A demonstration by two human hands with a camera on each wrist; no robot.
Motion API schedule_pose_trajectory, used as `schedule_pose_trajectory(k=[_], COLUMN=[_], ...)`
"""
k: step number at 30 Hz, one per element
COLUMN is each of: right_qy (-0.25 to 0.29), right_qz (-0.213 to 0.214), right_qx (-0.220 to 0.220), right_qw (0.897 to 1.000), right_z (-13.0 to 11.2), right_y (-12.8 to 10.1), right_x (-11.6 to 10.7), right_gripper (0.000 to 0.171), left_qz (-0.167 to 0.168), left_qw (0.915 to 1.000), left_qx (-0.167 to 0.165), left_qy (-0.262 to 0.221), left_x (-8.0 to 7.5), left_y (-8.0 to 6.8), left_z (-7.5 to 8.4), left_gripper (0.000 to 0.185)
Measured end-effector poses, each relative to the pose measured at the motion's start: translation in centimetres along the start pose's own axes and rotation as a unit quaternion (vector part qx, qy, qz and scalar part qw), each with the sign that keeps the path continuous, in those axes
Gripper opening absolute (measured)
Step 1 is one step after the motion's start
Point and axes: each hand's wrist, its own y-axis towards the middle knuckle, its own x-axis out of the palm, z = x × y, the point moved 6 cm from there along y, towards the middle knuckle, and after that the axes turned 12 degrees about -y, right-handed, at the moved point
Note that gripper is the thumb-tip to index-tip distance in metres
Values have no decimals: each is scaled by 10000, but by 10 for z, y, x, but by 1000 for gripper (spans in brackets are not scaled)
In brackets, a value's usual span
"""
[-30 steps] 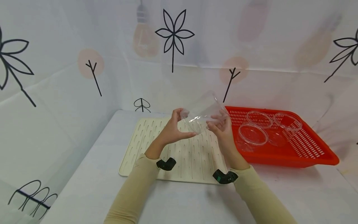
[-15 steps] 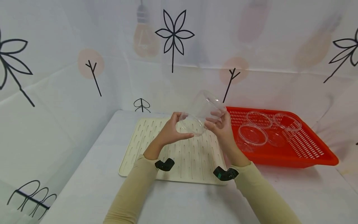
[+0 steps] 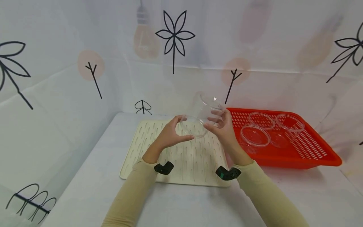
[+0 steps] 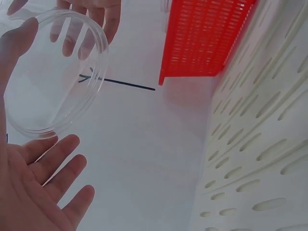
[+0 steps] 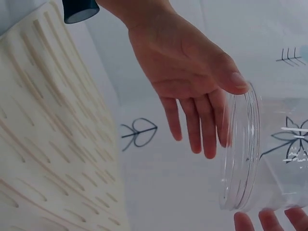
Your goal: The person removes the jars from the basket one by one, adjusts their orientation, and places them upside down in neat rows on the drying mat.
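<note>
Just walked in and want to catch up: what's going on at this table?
A person holds a clear plastic container up in the air with both hands, over a cream ribbed mat. The left hand pinches its rim between thumb and forefinger; the right hand cradles its body with curled fingers. It is tilted, open mouth towards the person. To the right, an orange basket holds several clear round lids.

No readable text, labels, brands or numbers anywhere in view
</note>
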Motion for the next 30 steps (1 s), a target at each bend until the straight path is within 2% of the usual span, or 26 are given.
schedule_pose_trajectory(k=[5, 10, 15, 21, 30], right_qy=[-162, -149, -227, -386, -503], right_qz=[-3, 45, 45, 95, 58], right_qx=[50, 58, 146, 151, 127], right_qw=[9999, 9999, 9996, 9991, 9986], right_z=[2, 4, 10, 14, 15], right_y=[2, 3, 3, 3, 5], right_x=[2, 3, 3, 2, 5], right_gripper=[74, 74, 74, 75, 77], left_qz=[85, 242, 384, 506, 422], left_qw=[9998, 9993, 9984, 9955, 9891], left_qx=[-109, -187, -174, -196, -485], left_qy=[156, 216, 376, 783, 1322], left_x=[-9, -26, -46, -65, -88], left_y=[-4, -13, -29, -49, -77], left_z=[-3, -10, -22, -39, -59], left_gripper=[88, 93, 95, 94, 94])
